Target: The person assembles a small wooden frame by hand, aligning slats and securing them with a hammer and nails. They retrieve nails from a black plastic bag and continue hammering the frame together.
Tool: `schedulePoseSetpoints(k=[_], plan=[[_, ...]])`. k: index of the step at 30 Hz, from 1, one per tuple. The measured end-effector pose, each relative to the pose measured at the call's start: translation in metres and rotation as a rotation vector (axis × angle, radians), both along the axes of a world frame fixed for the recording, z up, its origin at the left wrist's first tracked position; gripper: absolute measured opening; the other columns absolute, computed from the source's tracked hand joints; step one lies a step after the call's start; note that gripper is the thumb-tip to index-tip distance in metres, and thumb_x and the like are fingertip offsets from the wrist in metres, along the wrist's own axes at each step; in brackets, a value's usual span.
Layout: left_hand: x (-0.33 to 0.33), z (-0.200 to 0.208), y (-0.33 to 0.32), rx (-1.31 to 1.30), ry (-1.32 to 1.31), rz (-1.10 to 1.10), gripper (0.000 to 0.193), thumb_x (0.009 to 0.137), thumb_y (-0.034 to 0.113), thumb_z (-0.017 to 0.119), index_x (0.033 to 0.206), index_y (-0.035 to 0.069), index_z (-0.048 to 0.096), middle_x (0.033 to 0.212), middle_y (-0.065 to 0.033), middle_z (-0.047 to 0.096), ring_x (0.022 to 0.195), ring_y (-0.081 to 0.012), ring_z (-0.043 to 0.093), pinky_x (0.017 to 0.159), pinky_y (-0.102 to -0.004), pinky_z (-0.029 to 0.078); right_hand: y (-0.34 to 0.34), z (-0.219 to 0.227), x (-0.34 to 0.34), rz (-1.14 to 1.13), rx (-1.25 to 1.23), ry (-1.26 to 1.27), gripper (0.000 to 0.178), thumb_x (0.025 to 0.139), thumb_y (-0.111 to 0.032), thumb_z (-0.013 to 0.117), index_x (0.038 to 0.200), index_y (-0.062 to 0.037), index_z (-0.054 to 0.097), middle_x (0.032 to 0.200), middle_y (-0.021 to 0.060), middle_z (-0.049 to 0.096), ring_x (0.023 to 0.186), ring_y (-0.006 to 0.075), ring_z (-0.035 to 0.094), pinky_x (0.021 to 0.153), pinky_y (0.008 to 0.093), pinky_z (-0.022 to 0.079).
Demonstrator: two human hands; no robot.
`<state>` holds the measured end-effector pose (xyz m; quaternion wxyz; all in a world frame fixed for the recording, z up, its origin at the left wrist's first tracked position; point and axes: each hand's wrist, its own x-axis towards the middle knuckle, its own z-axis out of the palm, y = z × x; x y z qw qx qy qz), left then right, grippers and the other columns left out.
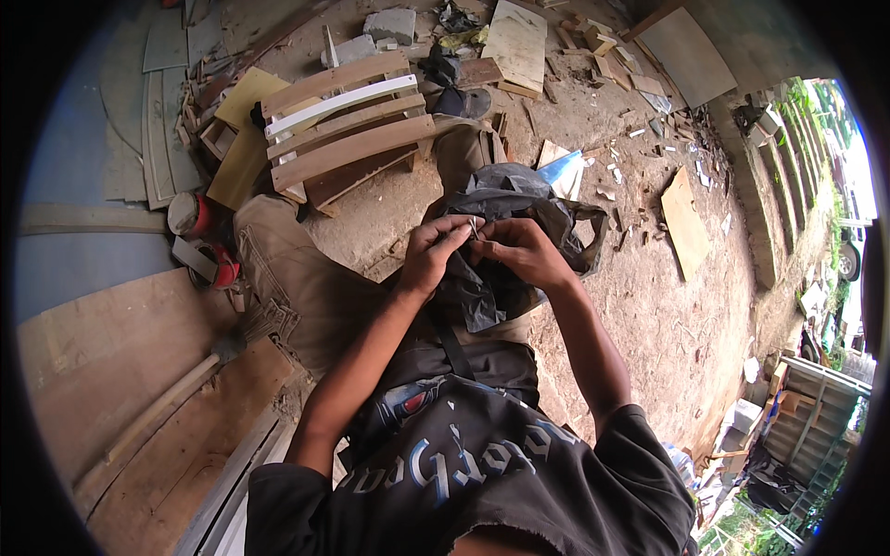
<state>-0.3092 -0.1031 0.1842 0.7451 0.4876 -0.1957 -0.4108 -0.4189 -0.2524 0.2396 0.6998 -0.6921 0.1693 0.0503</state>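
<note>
Above my lap my left hand point(434, 250) and my right hand point(521, 250) meet fingertip to fingertip. Both are closed in a pinch around a small, thin, pale piece point(474, 225), too little to name. A crumpled black plastic bag point(496, 190) lies over my right thigh, just beneath and beyond the hands. Part of it droops toward my waist, below the fingers. What the bag contains, if anything, is hidden.
A slatted wooden piece point(348, 120) with one white slat stands ahead, left of centre. Two red containers point(188, 215) sit by my left leg. A long-handled tool point(176, 394) rests on boards at left. Wood scraps and a loose plywood piece point(684, 222) litter the ground at right.
</note>
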Motion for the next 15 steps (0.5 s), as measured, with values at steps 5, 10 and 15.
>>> schedulePoseSetpoints(k=[5,10,15], plan=[[-0.001,0.002,0.0,0.081,-0.017,0.005,0.019,0.09,0.016,0.066,0.099,0.0,0.072,0.096,-0.0052,0.071,0.091,-0.0111,0.063,0.085,-0.0248,0.047,0.001,-0.001,0.0,-0.003,-0.065,0.043,0.024,0.092,-0.024,0.068,0.093,-0.0002,0.072,0.082,0.001,0.069,0.079,0.0068,0.06,0.075,0.0244,0.047],[0.0,0.003,-0.001,0.1,0.166,0.029,0.018,0.09,0.018,0.067,0.097,0.002,0.072,0.093,-0.0034,0.071,0.088,-0.0099,0.063,0.083,-0.024,0.048,0.006,0.009,0.001,-0.123,-0.056,0.152,0.025,0.092,-0.025,0.07,0.094,-0.0001,0.073,0.077,-0.0068,0.063,0.071,0.0007,0.051,0.064,0.0204,0.042],[0.001,0.002,0.0,0.101,0.323,0.048,0.017,0.092,0.019,0.066,0.098,0.003,0.071,0.093,-0.0031,0.069,0.088,-0.0102,0.064,0.082,-0.0241,0.049,0.001,0.008,0.005,-0.109,-0.101,0.198,0.023,0.09,-0.023,0.072,0.096,-0.0002,0.074,0.079,-0.0052,0.066,0.073,0.0006,0.053,0.065,0.0195,0.043]])
